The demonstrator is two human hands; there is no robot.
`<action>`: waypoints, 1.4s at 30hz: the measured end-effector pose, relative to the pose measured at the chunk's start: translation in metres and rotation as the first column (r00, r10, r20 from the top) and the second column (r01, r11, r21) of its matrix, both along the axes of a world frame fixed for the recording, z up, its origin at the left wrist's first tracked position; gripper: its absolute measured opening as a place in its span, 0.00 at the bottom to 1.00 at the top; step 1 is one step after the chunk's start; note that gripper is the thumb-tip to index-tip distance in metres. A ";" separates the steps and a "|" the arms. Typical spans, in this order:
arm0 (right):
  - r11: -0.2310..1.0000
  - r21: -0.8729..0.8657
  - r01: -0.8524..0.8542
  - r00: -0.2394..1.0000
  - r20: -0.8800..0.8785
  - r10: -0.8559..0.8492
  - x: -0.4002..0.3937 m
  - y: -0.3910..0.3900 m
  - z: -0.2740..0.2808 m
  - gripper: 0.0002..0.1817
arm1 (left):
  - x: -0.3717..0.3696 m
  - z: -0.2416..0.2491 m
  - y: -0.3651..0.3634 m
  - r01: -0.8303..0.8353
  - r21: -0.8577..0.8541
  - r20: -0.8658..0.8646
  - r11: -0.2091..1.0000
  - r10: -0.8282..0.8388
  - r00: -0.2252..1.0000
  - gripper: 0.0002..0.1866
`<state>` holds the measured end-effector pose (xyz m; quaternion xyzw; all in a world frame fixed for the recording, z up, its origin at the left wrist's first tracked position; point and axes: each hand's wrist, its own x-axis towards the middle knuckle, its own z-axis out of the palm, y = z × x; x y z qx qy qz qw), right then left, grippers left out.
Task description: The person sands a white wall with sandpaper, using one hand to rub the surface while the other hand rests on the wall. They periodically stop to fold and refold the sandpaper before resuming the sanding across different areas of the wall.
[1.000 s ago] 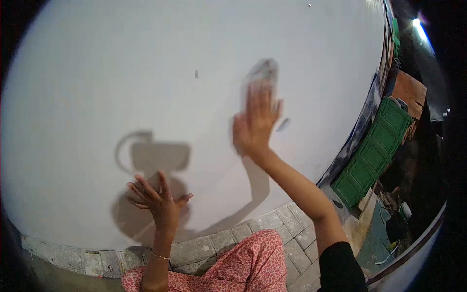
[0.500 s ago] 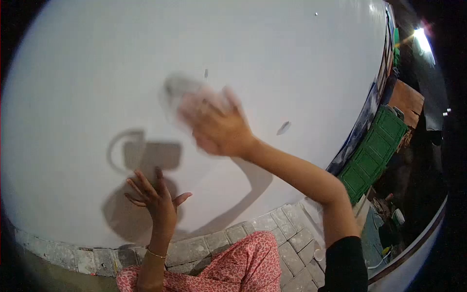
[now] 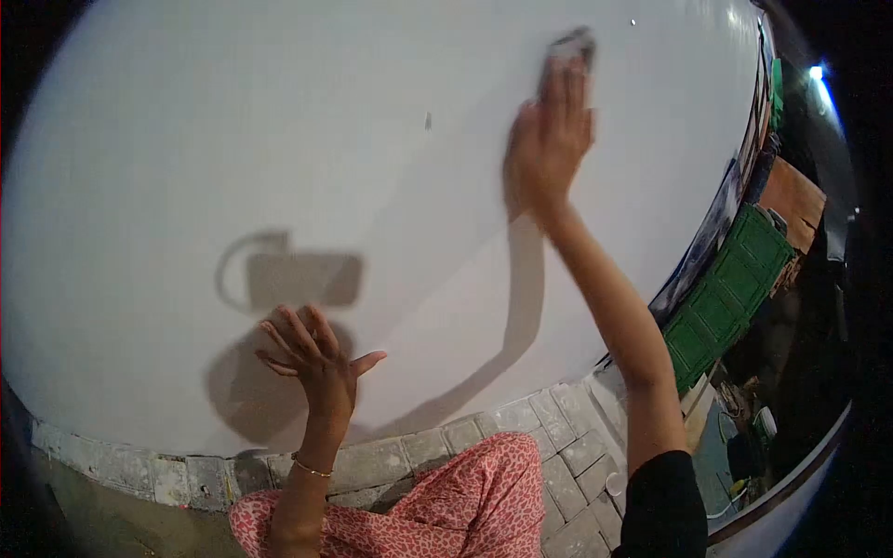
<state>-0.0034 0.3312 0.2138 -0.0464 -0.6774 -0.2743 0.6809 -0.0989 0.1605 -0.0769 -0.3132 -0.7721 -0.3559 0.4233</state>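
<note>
My right hand (image 3: 556, 126) lies stretched out against a large white panel (image 3: 186, 139), high and right of centre. Past its fingertips shows the edge of a dark grey flat piece (image 3: 574, 40), pressed under the fingers; its kind I cannot tell. Lower down, my left hand (image 3: 318, 352) has its fingers spread on or close over the panel and holds nothing. A thin bracelet (image 3: 312, 467) circles the left wrist. Between the hands, a small grey mark (image 3: 428, 120) shows on the panel.
Shadows of the head and arms fall across the panel. Grey paving blocks (image 3: 581, 451) run along its lower edge, beside my patterned trousers (image 3: 465, 498). At right stand a green ribbed plastic panel (image 3: 730, 293) and a brown board (image 3: 793, 205). A lamp (image 3: 819, 74) shines at upper right.
My right hand has swept up and to the right across the panel, with the grey piece moving along under its fingers. My left hand stays spread in about the same place.
</note>
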 end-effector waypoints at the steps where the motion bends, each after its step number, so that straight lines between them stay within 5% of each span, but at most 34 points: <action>1: 0.991 0.092 0.093 0.957 0.266 -0.114 -0.001 -0.009 -0.030 0.29 | 0.000 0.000 -0.001 -0.004 0.001 -0.001 1.000 0.004 1.000 0.73; 2: 0.964 0.260 0.055 0.840 0.509 -0.185 0.003 -0.018 -0.065 0.31 | 0.001 0.001 -0.002 0.017 -0.009 0.041 1.000 -0.017 0.999 0.73; 4: 0.833 0.447 -0.326 0.500 0.829 -0.250 0.006 -0.011 -0.105 0.33 | 0.004 -0.001 -0.002 0.038 -0.021 0.080 0.999 -0.036 0.996 0.72; 5: 0.834 0.448 -0.324 0.508 0.825 -0.246 0.008 -0.005 -0.103 0.33 | 0.002 -0.002 -0.003 0.064 -0.024 0.104 0.998 -0.061 0.993 0.69; 7: 0.940 0.342 0.004 0.598 0.753 -0.276 0.016 0.003 -0.068 0.32 | -0.001 0.000 -0.003 0.074 -0.020 0.128 0.997 -0.070 0.989 0.65; 8: 0.925 0.378 0.036 0.810 0.532 -0.249 0.022 0.003 -0.029 0.31 | 0.002 0.001 -0.004 0.084 -0.032 0.137 0.996 -0.079 0.987 0.65; 9: 0.938 0.234 0.256 0.930 0.204 -0.305 0.024 -0.002 -0.003 0.28 | 0.004 0.001 -0.006 0.093 -0.045 0.146 0.995 -0.085 0.986 0.64; 10: 0.998 -0.058 0.006 1.000 0.000 -0.006 0.019 0.018 0.019 0.26 | 0.004 0.002 -0.007 0.079 -0.047 0.143 0.996 -0.072 0.987 0.64; 11: 0.976 -0.084 -0.203 0.967 -0.171 0.186 0.020 0.033 0.039 0.26 | 0.004 0.001 -0.006 0.076 -0.011 0.089 0.997 -0.075 0.993 0.65; 12: 0.973 -0.084 -0.215 0.964 -0.181 0.197 0.015 0.028 0.036 0.26 | 0.002 0.000 -0.004 0.074 0.023 0.032 0.997 -0.075 0.997 0.65; 15: 0.996 0.039 0.086 0.992 0.085 -0.089 -0.003 -0.027 -0.009 0.26 | 0.002 -0.001 -0.003 0.044 0.003 0.039 0.999 -0.044 0.998 0.65; 16: 0.995 0.096 0.020 0.928 0.369 -0.054 0.002 -0.034 -0.037 0.28 | 0.002 -0.001 -0.003 0.026 -0.009 0.043 1.000 -0.026 0.999 0.65; 17: 0.951 0.293 0.099 0.739 0.619 -0.268 0.004 -0.021 -0.064 0.32 | 0.003 0.001 -0.002 0.007 -0.024 0.039 1.000 -0.006 0.999 0.68; 18: 0.884 0.450 -0.126 0.667 0.698 -0.260 0.006 -0.014 -0.080 0.32 | 0.004 0.001 -0.003 -0.005 -0.045 0.029 0.999 0.007 1.000 0.70; 20: 0.896 0.444 0.026 0.652 0.672 -0.352 0.019 -0.006 -0.057 0.29 | -0.002 0.001 0.000 -0.018 -0.042 -0.005 0.999 0.018 1.000 0.70; 22: 0.960 0.202 0.193 0.910 0.328 -0.252 0.030 0.006 -0.028 0.28 | -0.002 -0.004 0.001 0.037 0.044 0.024 0.998 -0.038 0.999 0.64; 24: 0.996 0.043 0.072 0.994 0.082 -0.075 0.035 0.028 -0.017 0.30 | -0.002 -0.007 0.002 0.028 0.052 0.005 0.998 -0.028 1.000 0.65; 26: 0.985 0.028 0.173 0.955 0.242 -0.174 0.040 0.009 -0.045 0.29 | -0.003 -0.001 0.004 0.029 0.075 -0.028 0.997 -0.027 0.999 0.65; 28: 0.960 0.278 0.039 0.721 0.657 -0.219 0.057 0.015 -0.085 0.31 | 0.003 0.002 0.001 0.002 -0.024 0.073 1.000 0.000 0.997 0.71; 29: 0.960 0.277 0.051 0.726 0.649 -0.226 0.059 0.024 -0.086 0.31 | 0.002 -0.001 0.002 0.011 -0.025 0.061 1.000 -0.010 0.998 0.71; 31: 0.787 0.604 -0.128 0.603 0.677 -0.421 0.064 0.043 -0.072 0.32 | -0.003 -0.007 0.003 0.057 0.027 0.065 0.998 -0.058 0.996 0.69; 32: 0.878 0.471 0.090 0.621 0.662 -0.419 0.071 0.048 -0.053 0.29 | -0.005 -0.007 0.003 0.067 0.036 0.047 0.997 -0.068 0.997 0.69; 33: 0.927 0.342 0.152 0.825 0.473 -0.310 0.074 0.045 -0.031 0.29 | -0.005 -0.007 0.002 0.056 0.018 0.051 0.998 -0.057 0.997 0.70; 34: 0.994 0.073 0.078 0.961 0.259 -0.094 0.069 0.049 -0.014 0.29 | -0.002 -0.007 0.001 0.048 0.003 0.058 0.999 -0.048 0.997 0.70; 36: 0.984 -0.108 -0.143 0.988 -0.070 0.136 0.060 0.070 0.001 0.31 | 0.002 -0.003 -0.001 0.067 -0.009 0.054 0.998 -0.066 0.996 0.70; 38: 0.990 -0.061 0.123 0.988 0.103 -0.117 0.051 0.034 -0.025 0.31 | 0.003 0.000 -0.002 0.058 -0.009 0.067 0.998 -0.057 0.996 0.70; 40: 0.976 0.204 0.077 0.805 0.565 -0.182 0.059 0.024 -0.064 0.31 | 0.004 0.001 -0.003 0.069 -0.047 0.115 0.997 -0.063 0.991 0.69; 42: 0.752 0.637 -0.167 0.598 0.672 -0.437 0.057 0.038 -0.073 0.31 | 0.003 0.000 -0.005 0.074 -0.069 0.143 0.995 -0.064 0.988 0.69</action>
